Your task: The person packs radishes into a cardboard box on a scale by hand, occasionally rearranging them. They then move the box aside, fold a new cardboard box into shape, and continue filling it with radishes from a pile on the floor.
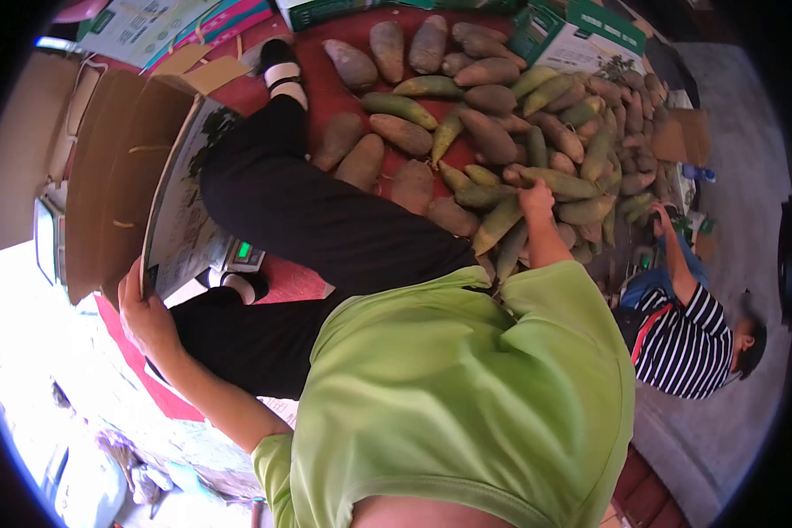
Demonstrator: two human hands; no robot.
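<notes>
Red mat [343, 92], heaped papayas [502, 114]; right hand [535, 198] grip around one, left hand [145, 317] grip on carton [123, 176]

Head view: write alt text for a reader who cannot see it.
A person in a green shirt reaches one hand into a pile of long green-brown papayas on a red mat, the other hand gripping an open cardboard box. A second person in a striped top works nearby.
</notes>
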